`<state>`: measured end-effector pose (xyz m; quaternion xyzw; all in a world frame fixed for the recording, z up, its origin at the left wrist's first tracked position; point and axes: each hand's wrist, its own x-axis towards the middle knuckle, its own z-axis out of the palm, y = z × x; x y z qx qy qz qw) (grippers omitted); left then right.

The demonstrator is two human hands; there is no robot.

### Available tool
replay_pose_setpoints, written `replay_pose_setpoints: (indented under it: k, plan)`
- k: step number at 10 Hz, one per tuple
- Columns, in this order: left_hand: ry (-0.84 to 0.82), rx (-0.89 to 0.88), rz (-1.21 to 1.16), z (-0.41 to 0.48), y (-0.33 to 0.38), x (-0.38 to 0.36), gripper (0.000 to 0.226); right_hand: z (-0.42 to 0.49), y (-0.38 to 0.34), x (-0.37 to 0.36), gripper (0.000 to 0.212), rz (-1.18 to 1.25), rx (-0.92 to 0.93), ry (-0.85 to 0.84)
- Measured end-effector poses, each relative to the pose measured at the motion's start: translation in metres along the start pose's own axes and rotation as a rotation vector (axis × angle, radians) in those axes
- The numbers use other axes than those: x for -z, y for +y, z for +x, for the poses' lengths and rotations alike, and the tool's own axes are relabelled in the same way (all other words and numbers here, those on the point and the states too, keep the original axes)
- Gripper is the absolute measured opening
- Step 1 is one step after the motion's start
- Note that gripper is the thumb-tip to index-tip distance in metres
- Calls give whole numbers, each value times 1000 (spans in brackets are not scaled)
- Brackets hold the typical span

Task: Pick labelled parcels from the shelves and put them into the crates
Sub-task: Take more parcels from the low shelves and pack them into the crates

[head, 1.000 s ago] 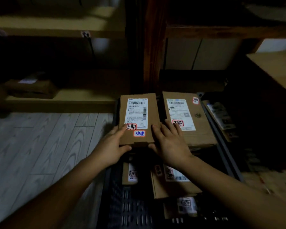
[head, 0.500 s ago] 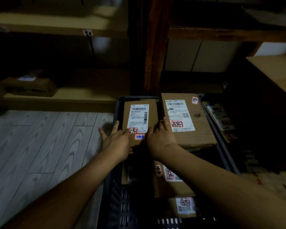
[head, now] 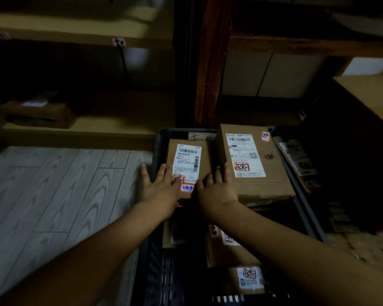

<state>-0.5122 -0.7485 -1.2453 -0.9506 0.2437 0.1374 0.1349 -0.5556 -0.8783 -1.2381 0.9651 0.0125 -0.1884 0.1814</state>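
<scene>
A small cardboard parcel (head: 187, 159) with a white barcode label lies in the far left corner of the black crate (head: 158, 272). My left hand (head: 161, 187) rests flat on its near left part, fingers straight. My right hand (head: 216, 187) lies flat at its right edge, fingertips touching the bigger labelled parcel (head: 251, 164) beside it. Lower in the crate lie more labelled parcels (head: 228, 250), partly hidden by my arms.
A wooden shelf (head: 80, 129) at the left holds a brown parcel (head: 37, 112). A dark wooden post (head: 210, 69) stands behind the crate. More parcels (head: 296, 157) lie right of the crate. Grey plank floor (head: 53, 195) spreads to the left.
The small parcel went down from above the crate into its far left corner. Both hands followed it and now lie flat on it instead of holding its near edge.
</scene>
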Motion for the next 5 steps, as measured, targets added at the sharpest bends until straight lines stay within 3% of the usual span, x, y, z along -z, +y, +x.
replay_pose_setpoints:
  k: [2, 4, 5]
  plan:
    - [-78, -50, 37, 17, 6, 0, 82, 9, 1, 5, 78, 76, -31, -76]
    - [-255, -9, -346, -20, -32, 67, 85, -36, 38, 55, 67, 284, 121, -115]
    - [-325, 44, -451, -56, -64, 117, 88, -81, 86, 96, 64, 306, 44, -194]
